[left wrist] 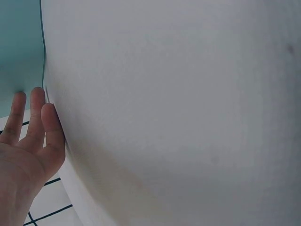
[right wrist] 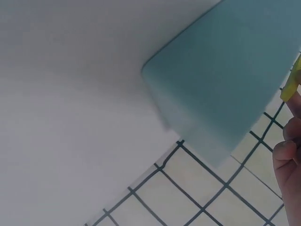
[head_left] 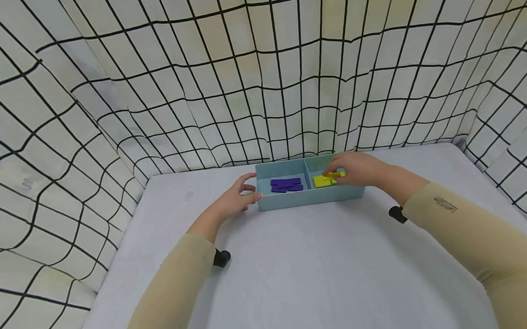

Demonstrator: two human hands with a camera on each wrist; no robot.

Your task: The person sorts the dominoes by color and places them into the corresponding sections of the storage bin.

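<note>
A pale blue two-compartment box (head_left: pixel 310 198) stands toward the far edge of the table. Flat purple pieces (head_left: pixel 286 182) lie in its left compartment, and flat yellow pieces (head_left: pixel 321 182) lie in the right one. With fingers spread and fairly straight, my left hand (head_left: pixel 233 201) touches the box's left end; the thumb is at the front corner. My right hand (head_left: pixel 356 169) reaches over the right compartment and pinches a yellow piece (right wrist: pixel 291 85) just above the others. Part of that compartment is hidden behind the right hand.
The box stands on a white table (head_left: pixel 295 262). Behind it rises a white wall with a black grid (head_left: pixel 282 89), which continues along both sides. A small black wrist camera (head_left: pixel 221 258) sits under the left sleeve, another (head_left: pixel 398 214) under the right.
</note>
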